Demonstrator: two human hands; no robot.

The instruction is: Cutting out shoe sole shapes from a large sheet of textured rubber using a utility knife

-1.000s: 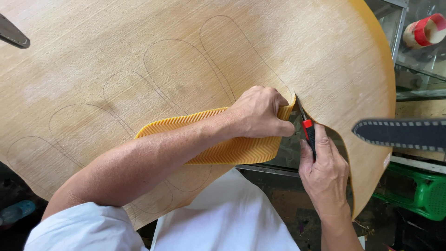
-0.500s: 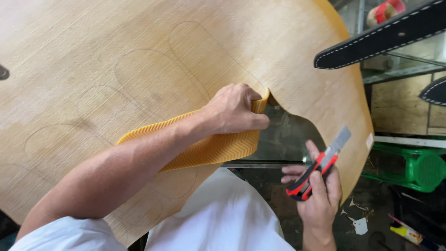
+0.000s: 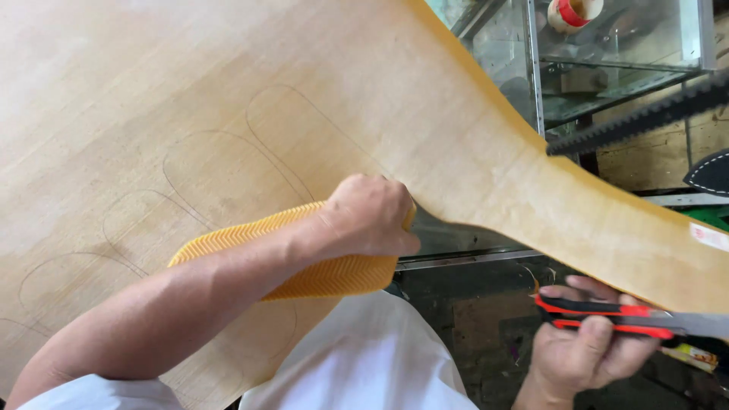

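Note:
A large tan rubber sheet (image 3: 228, 91) fills most of the view, with several sole outlines drawn on it. My left hand (image 3: 370, 216) grips the end of a yellow ribbed sole-shaped piece (image 3: 334, 275) folded over at the sheet's cut edge. My right hand (image 3: 588, 345) is lower right, below the sheet's narrow strip (image 3: 607, 220), and holds a red and black utility knife (image 3: 607, 316) lying sideways. The knife's blade end points right and is partly hidden at the frame edge.
A glass cabinet (image 3: 607, 68) stands at the upper right with a red and white tape roll (image 3: 573, 11) on top. Black stitched straps (image 3: 645, 114) cross the right side. My white apron (image 3: 364, 364) is at the bottom; dark floor lies below the sheet.
My right hand has pulled the knife away from the cut and dropped lower right, turning it sideways. The sheet's right part has swung out into a long strip. My left hand keeps its grip.

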